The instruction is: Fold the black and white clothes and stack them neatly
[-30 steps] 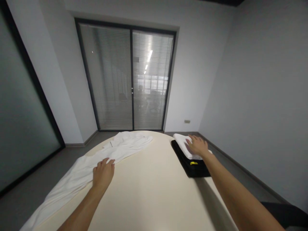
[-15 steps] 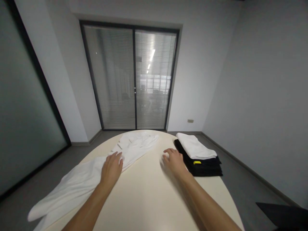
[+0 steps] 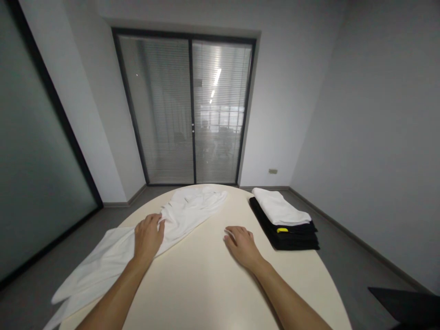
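A long white garment (image 3: 192,206) lies loosely spread and wrinkled across the left side of the round table, its near end hanging past the edge. On its middle rests my left hand (image 3: 148,233), fingers bent and closed on the fabric, with creases running toward the fingertips. My right hand (image 3: 241,245) is over the bare tabletop, right of the garment; its fingers are curved, thumb apart, and nothing shows in it. Beyond it to the right sits a stack of folded black cloth (image 3: 292,240), with a folded white cloth (image 3: 282,208) on top.
The round cream table (image 3: 202,284) has its curved edge at both sides. A small yellow piece (image 3: 282,230) shows at the front of the stack. A dark flat object (image 3: 405,302) juts in at the lower right. Behind stands a glass partition with blinds (image 3: 220,119).
My left hand has shifted left and slightly nearer, with the fabric bunching along. My right hand has moved left and nearer, away from the folded stack.
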Tool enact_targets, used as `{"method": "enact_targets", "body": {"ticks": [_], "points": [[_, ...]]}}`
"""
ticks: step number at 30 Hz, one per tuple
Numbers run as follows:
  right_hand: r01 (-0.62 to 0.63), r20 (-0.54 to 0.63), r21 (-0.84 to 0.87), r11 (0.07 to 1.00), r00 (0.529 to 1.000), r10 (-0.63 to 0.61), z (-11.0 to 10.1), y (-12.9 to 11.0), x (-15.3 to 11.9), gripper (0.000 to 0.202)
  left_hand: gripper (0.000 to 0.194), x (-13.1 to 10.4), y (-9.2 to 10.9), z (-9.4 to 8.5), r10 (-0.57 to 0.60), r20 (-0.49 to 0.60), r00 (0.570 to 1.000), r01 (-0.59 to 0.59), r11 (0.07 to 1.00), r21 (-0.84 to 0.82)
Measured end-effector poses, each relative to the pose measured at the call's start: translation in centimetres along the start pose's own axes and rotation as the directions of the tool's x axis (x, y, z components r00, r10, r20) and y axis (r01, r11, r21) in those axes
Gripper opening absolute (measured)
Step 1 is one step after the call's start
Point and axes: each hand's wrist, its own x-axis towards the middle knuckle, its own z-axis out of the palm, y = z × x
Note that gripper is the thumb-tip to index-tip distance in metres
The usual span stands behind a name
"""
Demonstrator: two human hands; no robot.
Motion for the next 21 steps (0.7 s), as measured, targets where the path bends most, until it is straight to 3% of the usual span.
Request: {"method": "enact_targets", "body": {"ticks": [3, 8, 12, 17, 21], "points": [[0.026, -0.009, 0.025, 0.999, 1.0, -0.025, 0.3, -0.1, -0.2, 0.03, 0.035, -0.4, 1.6, -0.3, 0.127, -0.045, 0.991, -0.132, 0.983, -0.124], [0.066, 0.016, 0.06, 0.996, 0.998, -0.067, 0.4, -0.4, -0.5, 0.032, 0.036, -2.2, 5.2, 0.1, 0.289, 0.057, 0.956, -0.261, 0.92, -0.291], [0.185, -0.009, 0.13, 0.974, 0.983, -0.185, 0.4, -1.2, -0.3, 0.04, 0.04, -4.4, 8.1, -0.4, 0.361, 0.188, 0.913, -0.263, 0.876, -0.403], [0.32, -0.043, 0.244, 0.915, 0.947, -0.32, 0.5, -2.6, -0.3, 0.05, 0.023, -5.6, 10.2, -2.4, 0.529, 0.172, 0.831, -0.354, 0.741, -0.571], [0.35, 0.002, 0.25, 0.903, 0.932, -0.362, 0.4, -3.2, -0.5, 0.039, 0.026, -5.5, 10.7, -3.3, 0.521, 0.205, 0.829, -0.291, 0.714, -0.637]]}}
